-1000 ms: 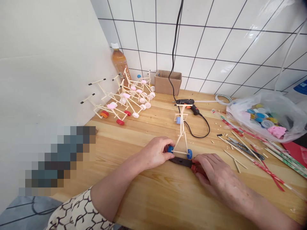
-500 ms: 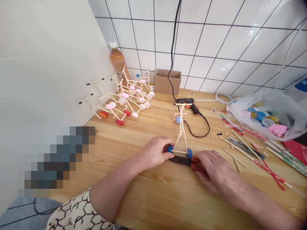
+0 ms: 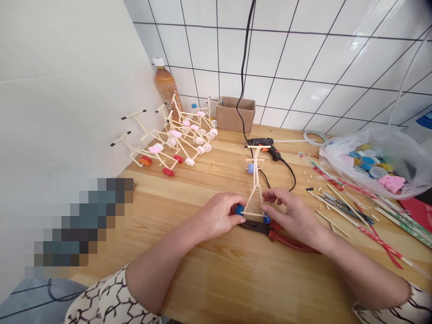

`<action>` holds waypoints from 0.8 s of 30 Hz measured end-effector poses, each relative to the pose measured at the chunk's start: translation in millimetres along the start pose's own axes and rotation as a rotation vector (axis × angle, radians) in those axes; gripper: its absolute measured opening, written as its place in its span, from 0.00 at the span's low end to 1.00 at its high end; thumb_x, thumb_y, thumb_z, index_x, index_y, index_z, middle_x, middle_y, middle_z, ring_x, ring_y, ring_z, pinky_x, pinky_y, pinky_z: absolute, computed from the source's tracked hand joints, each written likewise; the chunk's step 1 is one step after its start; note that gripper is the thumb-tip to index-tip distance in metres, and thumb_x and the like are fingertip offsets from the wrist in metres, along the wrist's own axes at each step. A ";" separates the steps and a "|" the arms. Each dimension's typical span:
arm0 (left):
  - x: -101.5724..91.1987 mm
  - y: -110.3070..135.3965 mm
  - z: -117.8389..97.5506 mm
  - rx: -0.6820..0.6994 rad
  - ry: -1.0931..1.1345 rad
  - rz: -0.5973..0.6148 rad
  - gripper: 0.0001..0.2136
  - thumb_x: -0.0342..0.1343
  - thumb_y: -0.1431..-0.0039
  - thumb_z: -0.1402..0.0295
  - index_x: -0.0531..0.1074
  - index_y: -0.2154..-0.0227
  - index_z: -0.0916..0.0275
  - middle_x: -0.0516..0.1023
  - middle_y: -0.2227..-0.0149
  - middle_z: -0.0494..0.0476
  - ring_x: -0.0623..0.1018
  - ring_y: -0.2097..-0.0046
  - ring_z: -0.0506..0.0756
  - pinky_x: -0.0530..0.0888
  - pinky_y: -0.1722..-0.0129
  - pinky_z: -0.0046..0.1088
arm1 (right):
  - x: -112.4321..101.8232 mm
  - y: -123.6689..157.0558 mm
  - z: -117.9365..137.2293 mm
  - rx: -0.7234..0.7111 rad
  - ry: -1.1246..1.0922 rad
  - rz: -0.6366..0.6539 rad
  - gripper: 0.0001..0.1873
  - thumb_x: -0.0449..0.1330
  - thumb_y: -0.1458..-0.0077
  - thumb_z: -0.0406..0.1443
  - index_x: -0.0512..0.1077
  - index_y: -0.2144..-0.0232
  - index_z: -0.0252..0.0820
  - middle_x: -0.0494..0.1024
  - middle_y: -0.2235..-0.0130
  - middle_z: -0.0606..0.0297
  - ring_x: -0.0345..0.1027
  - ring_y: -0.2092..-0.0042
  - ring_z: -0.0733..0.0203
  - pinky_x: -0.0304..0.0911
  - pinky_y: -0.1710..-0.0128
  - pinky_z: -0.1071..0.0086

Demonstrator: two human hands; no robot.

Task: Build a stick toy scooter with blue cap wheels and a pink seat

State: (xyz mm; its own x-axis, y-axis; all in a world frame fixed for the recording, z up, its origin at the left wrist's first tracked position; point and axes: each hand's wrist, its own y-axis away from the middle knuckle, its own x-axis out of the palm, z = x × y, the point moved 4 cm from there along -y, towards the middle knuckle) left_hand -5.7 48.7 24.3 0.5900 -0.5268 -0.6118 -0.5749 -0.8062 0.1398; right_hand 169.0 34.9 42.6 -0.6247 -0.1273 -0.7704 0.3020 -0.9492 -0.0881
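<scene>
An upright frame of glued wooden sticks [image 3: 254, 184] stands on the wooden table [image 3: 216, 265], with a blue bottle-cap wheel at each end of its near axle. My left hand [image 3: 219, 215] grips the left blue cap wheel [image 3: 239, 209]. The fingertips of my right hand [image 3: 290, 211] pinch the right blue cap wheel [image 3: 266, 219], which they partly hide. Just in front of the wheels lie red-handled pliers [image 3: 259, 227], touched by neither hand. Another blue cap [image 3: 250, 168] sits higher on the frame.
Behind the frame lie a black hot glue gun [image 3: 261, 142] and its cable. Finished stick models [image 3: 172, 139] crowd the far left, near a bottle [image 3: 165, 85] and a cardboard box [image 3: 235, 114]. At right lie loose sticks, scissors [image 3: 344, 209] and a plastic bag of caps [image 3: 374, 164].
My right hand has let go of the pliers and risen to the right blue wheel. The pliers' red handles now show. My left hand has not moved.
</scene>
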 end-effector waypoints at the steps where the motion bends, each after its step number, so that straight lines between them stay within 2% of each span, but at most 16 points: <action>1: -0.1 0.0 0.0 0.002 0.000 -0.004 0.07 0.60 0.53 0.71 0.72 0.68 0.62 0.73 0.70 0.50 0.71 0.69 0.50 0.66 0.69 0.23 | 1.6 -3.7 0.2 0.010 -0.029 0.003 0.10 0.55 0.47 0.39 0.70 0.65 0.40 0.76 0.65 0.61 0.68 0.64 0.59 0.64 0.63 0.66; 7: 0.1 -0.4 -0.2 -0.004 -0.007 0.009 0.07 0.60 0.52 0.71 0.72 0.68 0.62 0.73 0.70 0.51 0.71 0.69 0.50 0.66 0.69 0.23 | 6.1 -13.1 6.1 0.024 -0.126 0.068 0.10 0.52 0.46 0.38 0.70 0.73 0.40 0.72 0.74 0.66 0.64 0.71 0.64 0.60 0.69 0.71; 15: 1.2 -1.2 2.1 0.011 -0.006 -0.007 0.08 0.60 0.52 0.71 0.72 0.67 0.61 0.73 0.69 0.50 0.71 0.69 0.50 0.66 0.69 0.22 | 8.5 -13.9 6.0 0.087 -0.141 0.105 0.12 0.51 0.46 0.39 0.69 0.75 0.39 0.69 0.76 0.67 0.60 0.73 0.65 0.56 0.72 0.71; 24: -0.7 -2.1 -0.5 -0.002 -0.006 0.009 0.08 0.59 0.52 0.70 0.73 0.66 0.61 0.73 0.69 0.51 0.72 0.69 0.50 0.67 0.68 0.23 | 8.8 -14.6 5.2 0.095 -0.158 0.107 0.13 0.51 0.46 0.40 0.68 0.76 0.39 0.65 0.78 0.69 0.56 0.75 0.66 0.54 0.74 0.72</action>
State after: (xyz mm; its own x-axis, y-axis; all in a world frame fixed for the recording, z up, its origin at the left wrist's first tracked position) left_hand -4.6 50.6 24.8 0.5811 -0.5324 -0.6155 -0.5792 -0.8019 0.1468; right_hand 155.3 46.1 40.4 -0.7002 -0.2649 -0.6630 0.3076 -0.9500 0.0547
